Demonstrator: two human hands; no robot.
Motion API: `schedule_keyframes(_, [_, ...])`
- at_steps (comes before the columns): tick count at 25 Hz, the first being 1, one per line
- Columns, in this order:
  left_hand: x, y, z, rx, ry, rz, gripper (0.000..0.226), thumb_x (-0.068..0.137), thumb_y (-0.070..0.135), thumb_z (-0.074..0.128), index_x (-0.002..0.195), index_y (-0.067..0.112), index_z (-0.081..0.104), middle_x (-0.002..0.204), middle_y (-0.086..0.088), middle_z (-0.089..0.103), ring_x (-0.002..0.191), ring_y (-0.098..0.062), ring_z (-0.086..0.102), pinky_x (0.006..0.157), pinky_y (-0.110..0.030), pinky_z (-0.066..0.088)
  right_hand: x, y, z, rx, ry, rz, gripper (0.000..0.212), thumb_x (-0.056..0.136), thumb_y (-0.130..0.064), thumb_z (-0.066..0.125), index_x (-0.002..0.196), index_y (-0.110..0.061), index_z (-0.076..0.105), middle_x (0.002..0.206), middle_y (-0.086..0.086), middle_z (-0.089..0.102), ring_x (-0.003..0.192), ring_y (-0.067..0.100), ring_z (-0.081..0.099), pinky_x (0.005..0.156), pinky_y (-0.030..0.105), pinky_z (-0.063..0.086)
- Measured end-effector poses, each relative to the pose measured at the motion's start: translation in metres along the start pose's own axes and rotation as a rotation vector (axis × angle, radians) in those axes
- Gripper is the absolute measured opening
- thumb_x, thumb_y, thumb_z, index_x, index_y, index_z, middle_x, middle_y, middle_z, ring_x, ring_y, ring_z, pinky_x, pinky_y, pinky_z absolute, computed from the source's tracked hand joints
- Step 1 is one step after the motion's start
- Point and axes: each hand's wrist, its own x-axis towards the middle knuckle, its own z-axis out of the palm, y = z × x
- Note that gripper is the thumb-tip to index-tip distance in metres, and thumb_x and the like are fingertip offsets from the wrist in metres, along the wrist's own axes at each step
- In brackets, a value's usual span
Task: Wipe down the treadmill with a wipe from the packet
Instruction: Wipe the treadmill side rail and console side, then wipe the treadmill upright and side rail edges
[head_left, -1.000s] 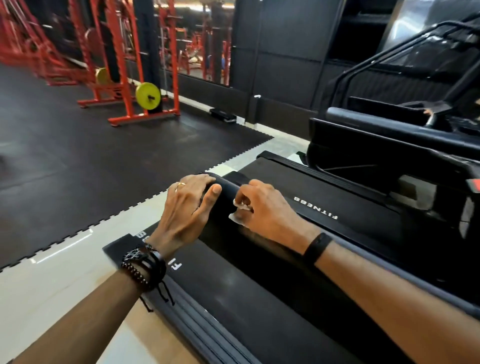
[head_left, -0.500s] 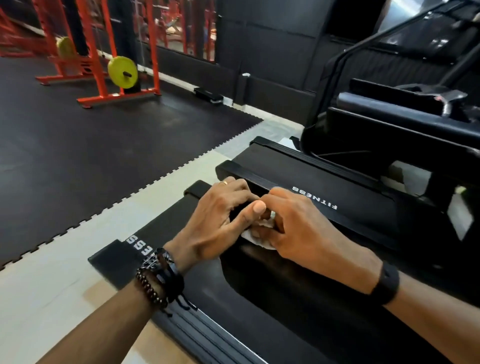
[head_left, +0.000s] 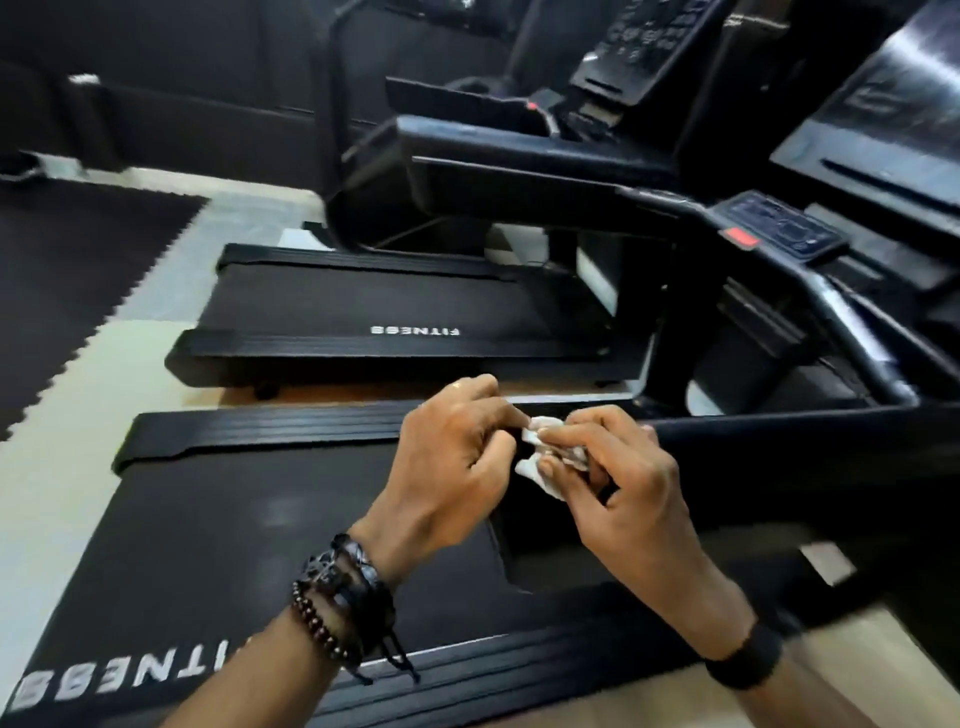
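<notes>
**gymrat_q:** Two hands on one wipe? How does it even handle?

**me:** Pretty much weightless. The wet wipe (head_left: 543, 457) is soft and limp, all scrunched up, so I'd guess it tears if I yank it. Best to take it by an edge and unfold it. It's up in the air between my hands, over the treadmill (head_left: 218, 525) belt, not touching it. My left hand (head_left: 457, 462) has its fingers curled, pinching the left edge. My right hand (head_left: 618, 483) is curled round the rest of the wad.

**gymrat_q:** And the packet?

**me:** Can't see it from here.
</notes>
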Motion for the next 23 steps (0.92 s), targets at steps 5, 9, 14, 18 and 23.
schedule_keyframes(5, [0.014,-0.024,-0.016,-0.121,-0.179,0.177,0.034,0.074,0.016,0.046,0.088,0.012,0.077,0.075,0.009,0.052,0.066,-0.013,0.052,0.056,-0.027,0.040,-0.005,-0.026,0.025,-0.118,0.193,0.080,0.013,0.088,-0.016,0.066,0.097,-0.010,0.073,0.103,-0.005,0.065,0.096,0.006,0.062,0.079,0.039,0.046])
schedule_keyframes(9, [0.029,-0.043,-0.039,-0.192,-0.412,0.292,0.038,0.071,0.020,0.045,0.089,0.016,0.077,0.080,0.011,0.058,0.067,-0.006,0.052,0.058,-0.024,0.041,-0.005,-0.038,0.040,-0.181,0.306,0.193,0.013,0.091,-0.015,0.063,0.093,-0.005,0.072,0.099,-0.002,0.063,0.095,0.012,0.062,0.077,0.048,0.050])
schedule_keyframes(14, [0.041,-0.064,-0.045,-0.303,-0.599,0.280,0.026,0.070,0.022,0.045,0.076,0.021,0.071,0.083,0.010,0.062,0.068,-0.003,0.052,0.059,-0.026,0.040,0.001,-0.065,0.056,-0.248,0.380,0.359,0.017,0.093,-0.017,0.060,0.095,-0.006,0.072,0.101,-0.003,0.062,0.096,0.013,0.063,0.077,0.048,0.052])
schedule_keyframes(18, [0.052,-0.076,-0.029,-0.488,-0.715,0.258,0.018,0.071,0.021,0.047,0.073,0.020,0.065,0.080,0.007,0.060,0.069,-0.012,0.056,0.058,-0.032,0.044,0.007,-0.087,0.071,-0.302,0.475,0.558,0.011,0.092,-0.008,0.061,0.095,-0.004,0.071,0.099,0.001,0.061,0.094,0.010,0.062,0.080,0.024,0.048])
schedule_keyframes(23, [0.096,-0.114,-0.020,-0.649,-0.859,0.308,0.021,0.071,0.013,0.053,0.080,0.019,0.071,0.084,0.009,0.063,0.069,-0.014,0.061,0.061,-0.031,0.047,0.018,-0.106,0.093,-0.434,0.613,0.728,0.018,0.092,-0.018,0.058,0.092,-0.004,0.068,0.091,0.006,0.059,0.082,0.010,0.058,0.068,0.011,0.041])
